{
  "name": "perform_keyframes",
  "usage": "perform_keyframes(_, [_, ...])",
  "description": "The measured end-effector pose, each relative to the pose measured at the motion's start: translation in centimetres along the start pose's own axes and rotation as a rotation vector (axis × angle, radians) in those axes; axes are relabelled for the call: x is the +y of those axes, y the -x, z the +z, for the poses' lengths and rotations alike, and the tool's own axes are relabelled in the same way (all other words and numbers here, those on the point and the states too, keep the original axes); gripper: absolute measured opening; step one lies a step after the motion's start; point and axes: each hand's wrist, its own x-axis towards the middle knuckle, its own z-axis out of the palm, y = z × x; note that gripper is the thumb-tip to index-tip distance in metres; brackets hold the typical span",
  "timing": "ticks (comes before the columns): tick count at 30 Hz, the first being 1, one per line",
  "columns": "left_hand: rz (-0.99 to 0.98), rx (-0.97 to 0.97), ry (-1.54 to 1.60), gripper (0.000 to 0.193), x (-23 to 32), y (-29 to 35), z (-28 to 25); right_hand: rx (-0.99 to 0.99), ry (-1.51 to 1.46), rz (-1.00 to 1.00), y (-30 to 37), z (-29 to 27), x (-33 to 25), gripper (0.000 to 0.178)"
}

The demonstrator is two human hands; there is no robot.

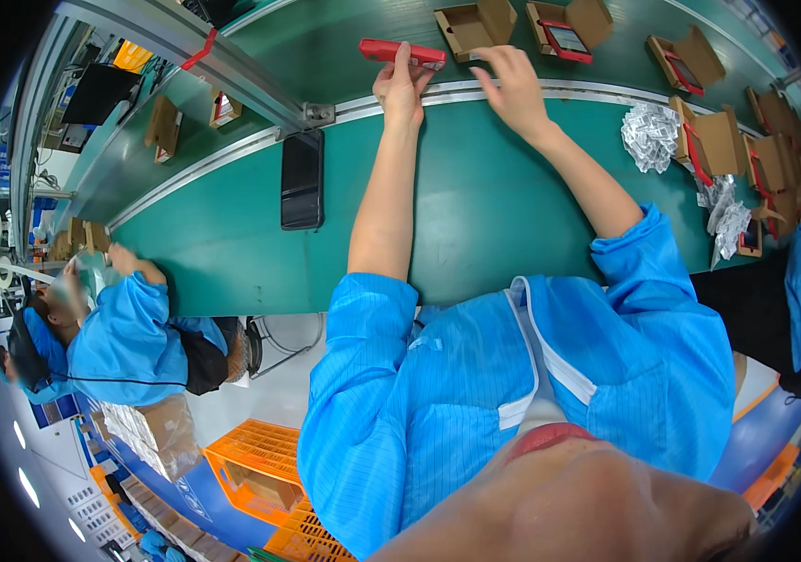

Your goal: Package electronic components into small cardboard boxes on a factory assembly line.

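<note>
My left hand [398, 94] grips a slim red rectangular device [377, 50], held level over the rail edge of the green conveyor belt. Just right of it, my right hand [516, 94] has its fingers apart and holds nothing. Its fingertips overlap the near corner of an open brown cardboard box [461, 28]; whether they touch it I cannot tell. Further right on the belt, another open box [597, 21] has a red device with a screen [568, 41] at its front. A black phone-like object [302, 178] lies left of my left forearm.
Crumpled clear plastic packets [650, 138] lie at the right, beside several open boxes [711, 140] with red devices. A metal post [260, 89] rises at the left. A co-worker in blue [129, 328] sits there. Orange crates [255, 459] stand on the floor.
</note>
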Motion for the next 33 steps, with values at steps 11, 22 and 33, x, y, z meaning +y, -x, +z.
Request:
perform_keyframes(11, [0.068,0.073,-0.2,0.031,-0.4,1.3,2.4,-0.098,0.372,-0.378,-2.5,2.1,-1.2,0.014])
perform_keyframes(22, [-0.101,-0.167,0.074,0.042,0.0,0.3,1.0,-0.084,0.137,0.294,3.4,-10.9,1.9,0.008])
perform_keyframes(33, [-0.213,-0.552,0.086,0.066,-0.6,2.6,3.0,-0.018,0.724,0.277,5.8,-16.8,5.7,0.027])
